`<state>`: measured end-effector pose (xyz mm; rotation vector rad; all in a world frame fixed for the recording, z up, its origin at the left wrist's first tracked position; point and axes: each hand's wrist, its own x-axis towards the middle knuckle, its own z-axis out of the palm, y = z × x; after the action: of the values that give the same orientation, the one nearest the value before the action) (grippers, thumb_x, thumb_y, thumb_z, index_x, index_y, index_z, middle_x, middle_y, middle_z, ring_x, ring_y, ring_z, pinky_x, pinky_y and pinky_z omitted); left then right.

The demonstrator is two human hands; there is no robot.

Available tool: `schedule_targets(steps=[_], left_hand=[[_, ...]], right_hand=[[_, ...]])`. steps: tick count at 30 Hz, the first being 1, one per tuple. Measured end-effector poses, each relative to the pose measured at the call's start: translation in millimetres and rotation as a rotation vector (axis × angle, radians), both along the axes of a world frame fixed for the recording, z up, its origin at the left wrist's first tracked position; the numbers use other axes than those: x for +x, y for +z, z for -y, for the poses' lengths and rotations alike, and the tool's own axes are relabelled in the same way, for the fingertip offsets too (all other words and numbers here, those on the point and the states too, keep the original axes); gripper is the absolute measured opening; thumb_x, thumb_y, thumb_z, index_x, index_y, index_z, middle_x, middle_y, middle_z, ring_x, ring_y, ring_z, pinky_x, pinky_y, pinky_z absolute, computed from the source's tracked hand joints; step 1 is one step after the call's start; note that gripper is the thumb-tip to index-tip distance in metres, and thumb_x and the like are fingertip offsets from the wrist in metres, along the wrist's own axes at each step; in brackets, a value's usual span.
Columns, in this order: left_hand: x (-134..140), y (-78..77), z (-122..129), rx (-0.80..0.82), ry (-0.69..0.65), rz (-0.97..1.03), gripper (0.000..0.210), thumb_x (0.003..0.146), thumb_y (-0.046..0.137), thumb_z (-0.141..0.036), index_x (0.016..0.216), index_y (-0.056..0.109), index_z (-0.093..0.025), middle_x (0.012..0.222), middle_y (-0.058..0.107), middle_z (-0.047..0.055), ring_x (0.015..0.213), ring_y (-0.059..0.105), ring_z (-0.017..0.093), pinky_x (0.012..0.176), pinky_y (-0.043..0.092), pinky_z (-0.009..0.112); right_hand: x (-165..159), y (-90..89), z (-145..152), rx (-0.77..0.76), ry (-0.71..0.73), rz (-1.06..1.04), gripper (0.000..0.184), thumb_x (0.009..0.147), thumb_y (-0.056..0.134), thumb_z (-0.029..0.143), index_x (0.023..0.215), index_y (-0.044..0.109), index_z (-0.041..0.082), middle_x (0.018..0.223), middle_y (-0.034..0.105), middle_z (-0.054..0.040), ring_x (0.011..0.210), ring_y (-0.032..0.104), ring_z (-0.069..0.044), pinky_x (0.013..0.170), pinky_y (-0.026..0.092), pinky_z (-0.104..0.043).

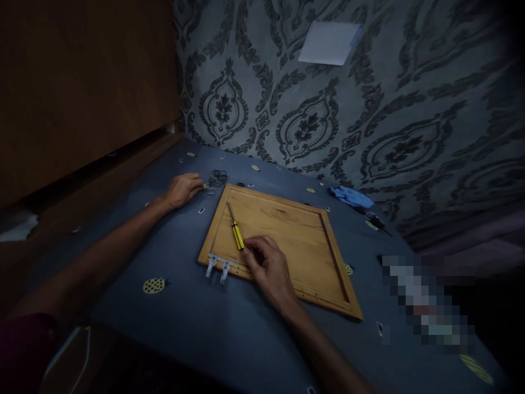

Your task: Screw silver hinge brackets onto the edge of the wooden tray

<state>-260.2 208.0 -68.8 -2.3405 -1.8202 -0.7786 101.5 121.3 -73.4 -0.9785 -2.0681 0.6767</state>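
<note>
A framed wooden cabinet door (pixel 283 235) lies flat on the blue cloth. Two metal hinges (pixel 211 265) sit side by side at its near left edge, their arms sticking out past the frame. A screwdriver (pixel 238 236) with a yellow and black handle rests over the door's left part, shaft pointing away from me. My right hand (pixel 270 268) is over the near edge, thumb and fingers curled in a pinch at the handle's end. Farther back, my left hand (pixel 184 190) is closed, fingertips beside a small pile of metal parts (pixel 217 178); anything in them is hidden.
A blue cloth or glove (pixel 351 197) lies toward the back right, with a dark tool-like item (pixel 376 221) beside it. A blurred-out object (pixel 426 306) is at the right edge. Brown wooden furniture (pixel 86 93) stands along the left, and a patterned wall (pixel 262 82) closes off the back.
</note>
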Motion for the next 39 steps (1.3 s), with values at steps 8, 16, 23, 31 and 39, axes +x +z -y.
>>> schedule_targets(steps=[8,16,23,31,39], left_hand=[[10.2,10.5,14.9,0.052,-0.022,0.010,0.028,0.103,0.055,-0.029,0.078,0.067,-0.022,0.085,0.062,0.007,0.090,0.059,0.026,0.080,0.047,0.035],[52.9,44.3,39.0,0.048,-0.189,0.167,0.026,0.107,0.053,-0.029,0.091,0.071,-0.019,0.096,0.067,0.007,0.094,0.064,0.024,0.086,0.048,0.034],[122.1,57.7,77.8,-0.183,-0.591,0.271,0.019,0.105,0.064,-0.026,0.088,0.073,-0.021,0.090,0.072,0.003,0.081,0.069,0.016,0.077,0.052,0.026],[129.6,54.6,75.3,-0.249,-0.611,0.434,0.018,0.100,0.067,-0.025,0.084,0.072,-0.017,0.084,0.070,0.002,0.077,0.065,0.015,0.074,0.050,0.025],[125.8,38.1,57.9,-0.341,-0.448,0.418,0.023,0.099,0.067,-0.035,0.091,0.076,-0.016,0.082,0.073,0.002,0.077,0.067,0.015,0.071,0.054,0.024]], right_hand=[[-0.7,1.7,0.4,-0.006,-0.001,-0.020,0.013,0.093,0.064,0.026,0.096,0.076,0.023,0.093,0.075,-0.0074,0.088,0.069,-0.025,0.078,0.054,-0.038],[0.0,2.1,6.9,-0.001,-0.051,-0.133,0.022,0.098,0.065,0.033,0.116,0.073,0.023,0.103,0.075,-0.0084,0.094,0.072,-0.025,0.084,0.059,-0.038],[4.2,5.0,12.1,-0.048,-0.044,-0.200,0.028,0.104,0.060,0.038,0.124,0.073,0.023,0.098,0.078,-0.0069,0.084,0.073,-0.021,0.075,0.060,-0.033],[3.2,10.0,11.3,-0.077,0.041,-0.166,0.022,0.099,0.070,0.038,0.106,0.078,0.019,0.075,0.073,-0.0003,0.063,0.067,-0.015,0.057,0.053,-0.024],[4.6,9.2,15.8,0.096,0.071,-0.186,0.015,0.102,0.065,0.028,0.097,0.077,0.023,0.082,0.076,-0.0041,0.071,0.070,-0.018,0.067,0.057,-0.028]])
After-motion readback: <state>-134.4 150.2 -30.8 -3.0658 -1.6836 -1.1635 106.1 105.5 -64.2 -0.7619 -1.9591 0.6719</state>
